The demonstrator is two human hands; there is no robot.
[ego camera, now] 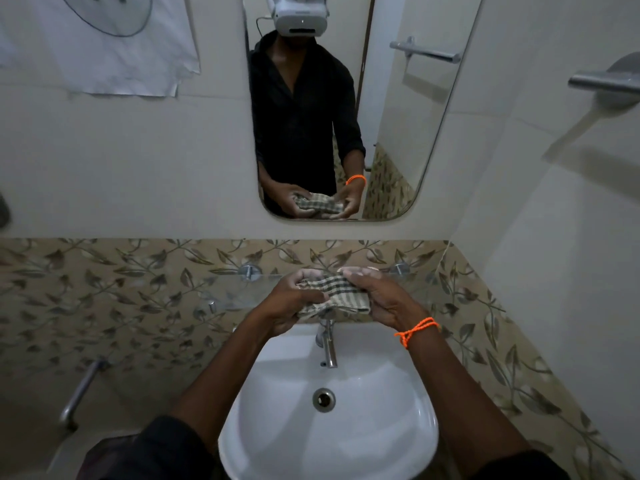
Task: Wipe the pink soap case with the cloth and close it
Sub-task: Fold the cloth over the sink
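A checked beige-and-dark cloth [332, 294] is bunched between both hands above the tap. My left hand [294, 299] grips its left side with curled fingers. My right hand [377, 296], with an orange thread on the wrist, grips the right side, fingertips over the cloth's top edge. No pink soap case shows; whether anything lies inside the cloth cannot be told.
A white basin [277, 427] with a steel tap [329, 344] sits below my hands. A glass shelf [235, 292] crosses the leaf-patterned tiles behind them. A mirror [398, 98] hangs above, a towel bar [602, 83] juts at the right, a grab rail [81, 389] at the left.
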